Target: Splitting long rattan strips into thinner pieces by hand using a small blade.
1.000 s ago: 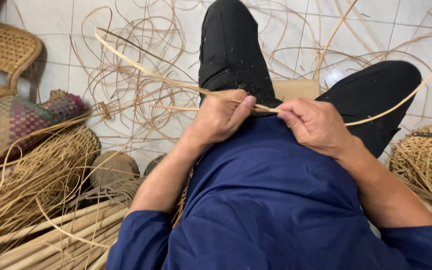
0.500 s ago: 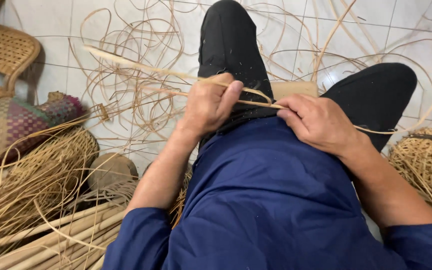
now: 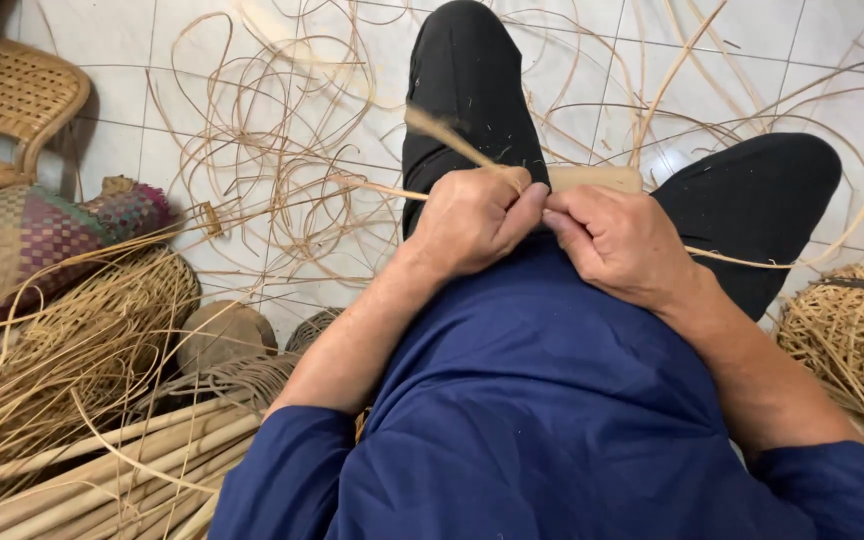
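Both hands have closed together over the lap: left hand [image 3: 472,220] and right hand [image 3: 617,240] now touching, each pinching the rattan strip [image 3: 452,135], whose free end swings toward 11 o'clock.

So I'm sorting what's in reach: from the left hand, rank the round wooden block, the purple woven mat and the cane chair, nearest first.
From the left hand:
1. Round wooden block, lower left.
2. Purple woven mat, further left.
3. Cane chair, top-left corner.
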